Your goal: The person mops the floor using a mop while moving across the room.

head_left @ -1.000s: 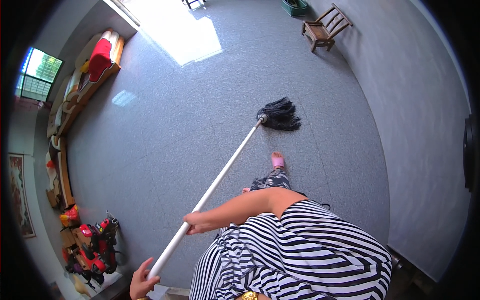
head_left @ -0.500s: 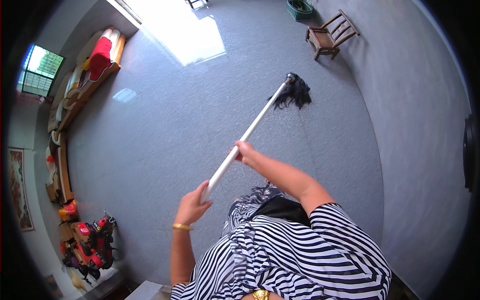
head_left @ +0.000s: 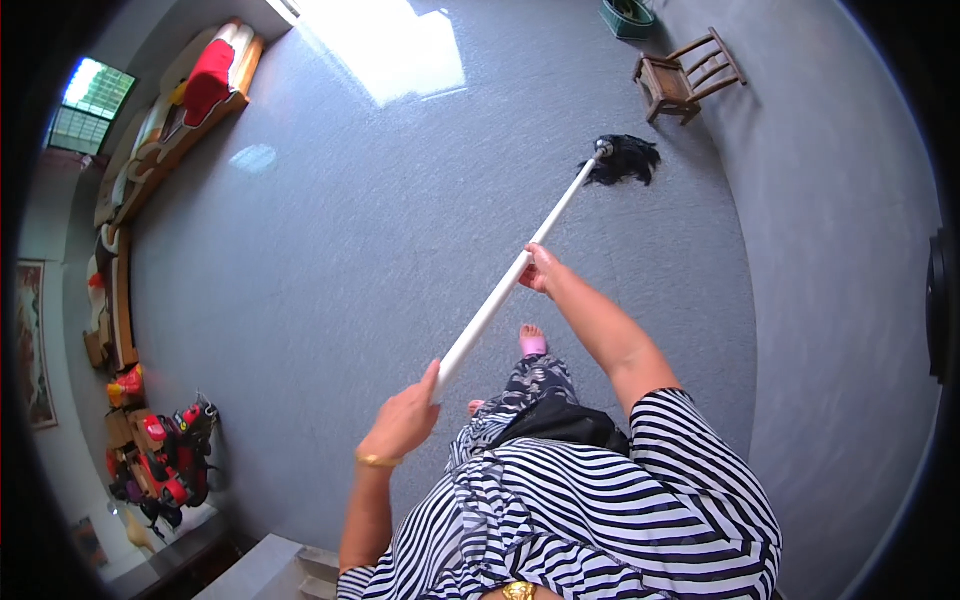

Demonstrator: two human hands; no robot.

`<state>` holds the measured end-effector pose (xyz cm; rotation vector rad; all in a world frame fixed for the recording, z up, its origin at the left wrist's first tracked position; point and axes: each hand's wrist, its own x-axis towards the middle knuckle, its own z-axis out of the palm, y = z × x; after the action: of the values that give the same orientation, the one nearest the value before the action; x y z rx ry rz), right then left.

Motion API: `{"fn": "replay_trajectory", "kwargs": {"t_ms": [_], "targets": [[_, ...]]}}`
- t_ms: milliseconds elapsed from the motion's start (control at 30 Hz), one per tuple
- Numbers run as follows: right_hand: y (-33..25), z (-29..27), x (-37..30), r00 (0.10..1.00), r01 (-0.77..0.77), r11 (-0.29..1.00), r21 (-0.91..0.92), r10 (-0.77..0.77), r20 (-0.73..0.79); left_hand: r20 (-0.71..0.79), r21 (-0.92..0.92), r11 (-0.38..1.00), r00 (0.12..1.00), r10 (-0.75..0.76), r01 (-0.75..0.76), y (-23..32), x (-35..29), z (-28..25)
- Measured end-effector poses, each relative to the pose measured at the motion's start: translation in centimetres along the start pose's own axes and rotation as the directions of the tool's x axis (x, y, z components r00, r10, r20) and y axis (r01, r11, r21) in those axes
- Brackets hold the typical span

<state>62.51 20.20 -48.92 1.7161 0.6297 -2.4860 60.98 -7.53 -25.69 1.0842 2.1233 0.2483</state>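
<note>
A mop with a long white handle slants from near my body toward the far right. Its black strand head lies spread on the grey floor, just short of a wooden chair. My left hand, a gold bangle at its wrist, is closed round the near end of the handle. Farther along, my right hand grips the handle around its middle; some of its fingers are hidden behind the pole.
At the far right a small wooden chair stands by the grey wall, with a green basket beyond it. Wooden sofas with a red cover line the left side. A red scooter-like vehicle stands at the lower left. My foot in a pink slipper is ahead.
The mop head has slid to the right, closer to the chair. Both hands have moved right with the handle, my right one also farther forward. My slippered foot has come into view.
</note>
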Motion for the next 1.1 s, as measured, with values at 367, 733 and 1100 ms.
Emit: {"fn": "replay_trajectory", "kwargs": {"t_ms": [367,733,1100], "targets": [[22.2,4.2,-2.0,0.91,-0.211,0.972,0.104,0.234,-0.342,0.049,-0.074,0.928,0.931,-0.362,0.365,-2.2,-24.5,-0.9],[37.9,14.3,-18.0,0.812,-0.575,0.781,-0.243,0.509,-0.285,-0.221,0.253,0.268,0.325,-0.92,0.93,3.3,-39.6,-2.8],[34.7,13.0,-12.9,0.875,-0.48,0.805,-0.35,0.467,-0.128,-0.374,0.111,0.122,0.156,-0.914,0.986,1.1,-36.4,1.7]]}}
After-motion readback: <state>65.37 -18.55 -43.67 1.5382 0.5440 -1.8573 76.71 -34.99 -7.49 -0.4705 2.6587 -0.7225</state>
